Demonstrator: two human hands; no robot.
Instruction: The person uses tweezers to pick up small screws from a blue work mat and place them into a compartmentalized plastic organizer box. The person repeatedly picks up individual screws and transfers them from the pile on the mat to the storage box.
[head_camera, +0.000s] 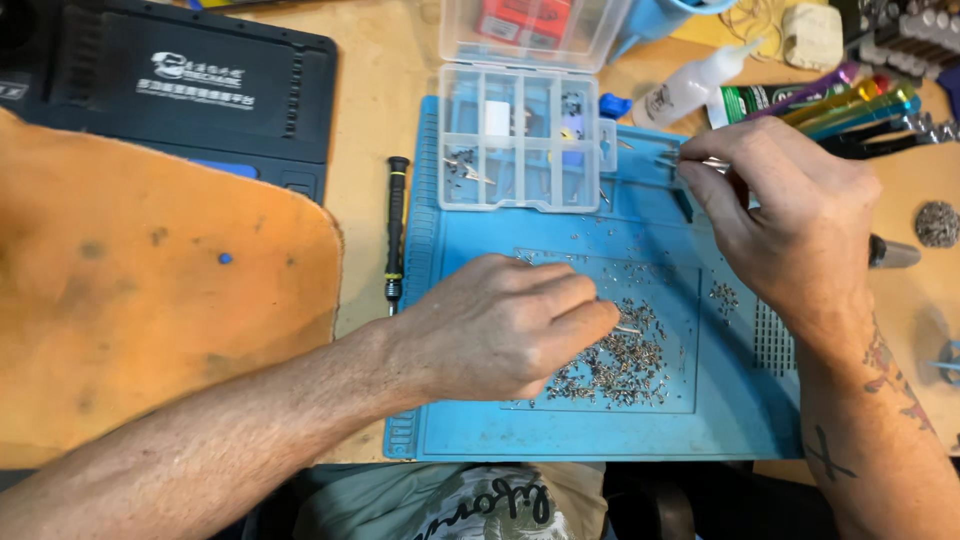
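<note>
Metal tweezers (690, 160) pinched in right hand (800, 225), lying crosswise, tips leftward, left hand (500, 325) pinching among tiny screws (620, 360)

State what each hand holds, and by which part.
Right hand pinches slim metal tweezers near their rear end. Left hand rests fingertips in the tiny screws; whether it grips anything cannot be told.

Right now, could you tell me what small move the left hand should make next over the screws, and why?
Probably a slight lift of the left hand carrying one screw: its fingertips pinch down into the screw pile on the blue mat, while the open parts box sits just beyond.
</note>
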